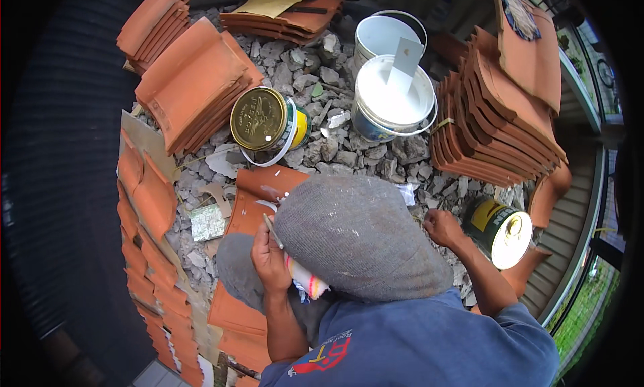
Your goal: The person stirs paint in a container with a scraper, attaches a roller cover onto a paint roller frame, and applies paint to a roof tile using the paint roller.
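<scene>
My left hand (270, 258) is closed around a thin pale tool (273, 232), much of it hidden behind my grey-clad knee (362, 236). A white cloth with pink and yellow stripes (306, 277) hangs just below that hand. Beyond the knee, a clay roof tile (268, 180) with white smears lies on the rubble. Right of the knee, my right hand (443, 227) is closed over the stones, its fingers curled; what they hold, if anything, cannot be made out. Near it a dark green can (508, 231) with a yellow label lies tipped on its side.
A bucket of white paint (396, 92) holds an upright flat blade (406, 60); another white bucket (384, 35) stands behind it. A gold-lidded can (260, 120) sits left. Roof tiles are stacked at left (194, 82) and right (493, 112). Broken grey rubble (329, 149) covers the ground.
</scene>
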`<move>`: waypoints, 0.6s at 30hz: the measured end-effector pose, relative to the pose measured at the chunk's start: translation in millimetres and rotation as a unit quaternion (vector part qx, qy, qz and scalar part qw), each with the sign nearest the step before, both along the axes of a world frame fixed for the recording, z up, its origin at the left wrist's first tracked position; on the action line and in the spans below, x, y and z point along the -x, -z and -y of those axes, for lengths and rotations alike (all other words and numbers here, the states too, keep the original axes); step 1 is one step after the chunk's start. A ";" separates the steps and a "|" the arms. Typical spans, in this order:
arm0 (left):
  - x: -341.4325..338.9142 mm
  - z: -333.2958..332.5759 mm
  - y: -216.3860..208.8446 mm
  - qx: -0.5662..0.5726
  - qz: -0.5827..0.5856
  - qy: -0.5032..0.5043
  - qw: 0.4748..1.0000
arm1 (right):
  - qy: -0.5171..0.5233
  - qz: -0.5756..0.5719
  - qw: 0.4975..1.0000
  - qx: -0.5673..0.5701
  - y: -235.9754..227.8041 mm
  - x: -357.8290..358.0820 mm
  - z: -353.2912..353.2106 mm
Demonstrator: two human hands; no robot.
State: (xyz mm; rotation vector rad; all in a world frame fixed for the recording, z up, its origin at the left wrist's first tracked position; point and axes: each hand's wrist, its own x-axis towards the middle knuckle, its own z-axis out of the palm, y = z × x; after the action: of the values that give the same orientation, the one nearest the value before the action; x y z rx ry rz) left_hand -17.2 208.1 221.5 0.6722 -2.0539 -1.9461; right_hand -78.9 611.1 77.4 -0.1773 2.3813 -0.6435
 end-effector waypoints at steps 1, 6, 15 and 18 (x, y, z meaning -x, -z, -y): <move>-3.3 2.8 4.2 0.036 -0.001 -0.001 0.999 | 0.039 -0.007 0.996 0.085 -36.1 25.5 31.2; -11.7 22.7 -3.8 0.011 0.034 0.015 0.999 | 0.015 -0.127 0.919 0.373 -185.2 95.0 160.8; -12.1 24.9 -28.1 0.225 -0.064 0.026 0.972 | -0.392 -0.108 0.726 0.554 -231.7 104.1 301.5; -30.0 17.9 -28.3 0.168 -0.092 -0.037 0.981 | -0.463 0.001 0.661 0.591 -225.1 107.8 313.8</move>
State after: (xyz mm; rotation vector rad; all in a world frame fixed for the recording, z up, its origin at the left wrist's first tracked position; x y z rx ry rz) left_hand 12.8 190.2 249.9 0.4661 -2.1348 -1.5058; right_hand -186.7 297.2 302.5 -1.7585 1.1312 -1.4606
